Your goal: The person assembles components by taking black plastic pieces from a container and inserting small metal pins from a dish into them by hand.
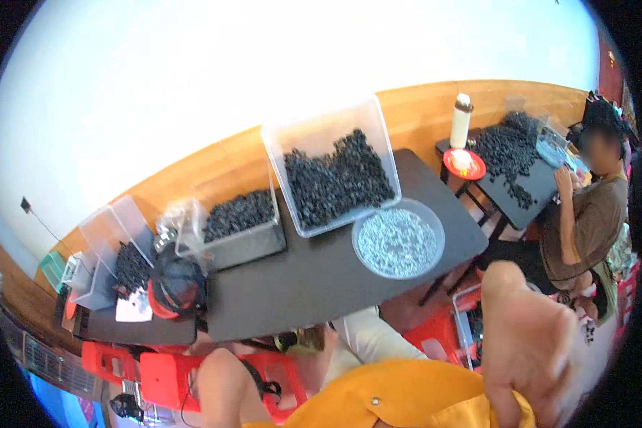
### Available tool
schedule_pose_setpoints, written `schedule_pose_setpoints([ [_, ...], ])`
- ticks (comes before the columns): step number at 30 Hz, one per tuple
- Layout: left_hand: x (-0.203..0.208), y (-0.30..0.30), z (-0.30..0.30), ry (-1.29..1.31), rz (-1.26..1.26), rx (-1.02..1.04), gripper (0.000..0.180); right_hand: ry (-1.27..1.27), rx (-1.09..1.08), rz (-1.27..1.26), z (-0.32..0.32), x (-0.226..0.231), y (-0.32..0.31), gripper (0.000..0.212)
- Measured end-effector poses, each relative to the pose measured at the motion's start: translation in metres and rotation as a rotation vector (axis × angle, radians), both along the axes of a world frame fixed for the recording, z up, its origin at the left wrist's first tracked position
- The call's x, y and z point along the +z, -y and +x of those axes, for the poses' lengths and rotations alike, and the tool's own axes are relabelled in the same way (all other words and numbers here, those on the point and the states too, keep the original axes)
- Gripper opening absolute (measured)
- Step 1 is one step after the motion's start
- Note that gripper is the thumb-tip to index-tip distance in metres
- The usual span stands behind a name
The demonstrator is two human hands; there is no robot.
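Observation:
At the lower right my right hand (531,335) is raised in front of the red stool. It is blurred but looks open, its fingers extended, and nothing shows in it. A skin-coloured rounded form (228,385) at the lower left, perhaps my left arm, blurs over the red stools; I cannot make out left fingers. On the dark table ahead, a clear bin (304,227) holds a heap of small black pieces (339,178) and leans up at the back. Beside it sits a round clear tub (359,260) of small pale-blue pieces (398,242).
Further left, a lower clear bin (242,251) of black pieces and a black-and-red helmet (178,282) rest on the tables. Red stools (167,381) stand below. At the right, a person (585,221) sits by another table with heaped black pieces (506,153) and a flask (461,121).

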State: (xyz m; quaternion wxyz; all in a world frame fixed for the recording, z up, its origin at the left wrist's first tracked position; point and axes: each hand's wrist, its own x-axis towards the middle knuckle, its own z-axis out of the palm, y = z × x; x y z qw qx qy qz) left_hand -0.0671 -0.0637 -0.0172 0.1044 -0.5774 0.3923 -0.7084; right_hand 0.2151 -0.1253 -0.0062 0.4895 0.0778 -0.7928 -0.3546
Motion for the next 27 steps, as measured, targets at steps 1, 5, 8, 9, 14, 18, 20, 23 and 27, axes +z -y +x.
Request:
schedule_pose_setpoints([
  [1, 0.004, -0.004, 0.011, 0.003, 0.114, -0.107, 0.034, -0.383, 0.072, 0.447, -0.017, -0.008, -0.009, 0.034],
  [5, -0.083, -0.057, 0.015, 0.235, -0.087, 0.104, 0.037, -0.76, -0.396, -0.303, 0.016, -0.086, -0.024, 0.025],
  [8, -0.107, -0.07, 0.039, 0.037, -0.627, 0.522, 0.02, -0.769, -0.919, -0.587, 0.058, -0.101, -0.066, 0.02],
  [9, -0.081, -0.081, 0.069, -0.746, -0.832, 0.592, 0.006, -1.023, -0.899, -0.913, 0.079, -0.128, -0.075, 0.015],
  [14, -0.174, -0.173, 0.128, -0.846, -1.102, 0.529, 0.028, -0.944, -1.287, -1.335, 0.146, -0.223, -0.107, 0.013],
  [18, -0.217, -0.198, 0.171, -1.003, -1.481, 0.312, 0.021, -0.809, -1.327, -1.515, 0.139, -0.245, -0.118, 0.014],
  [20, -0.237, -0.204, 0.19, -1.036, -1.634, 0.16, 0.02, -0.75, -1.332, -1.549, 0.136, -0.25, -0.126, 0.018],
  [23, -0.253, -0.206, 0.205, -1.022, -1.727, 0.026, 0.019, -0.677, -1.376, -1.487, 0.134, -0.255, -0.136, 0.021],
  [27, -0.206, -0.205, 0.199, -0.993, -1.766, -0.099, 0.02, -0.512, -1.464, -1.394, 0.124, -0.265, -0.143, 0.024],
])
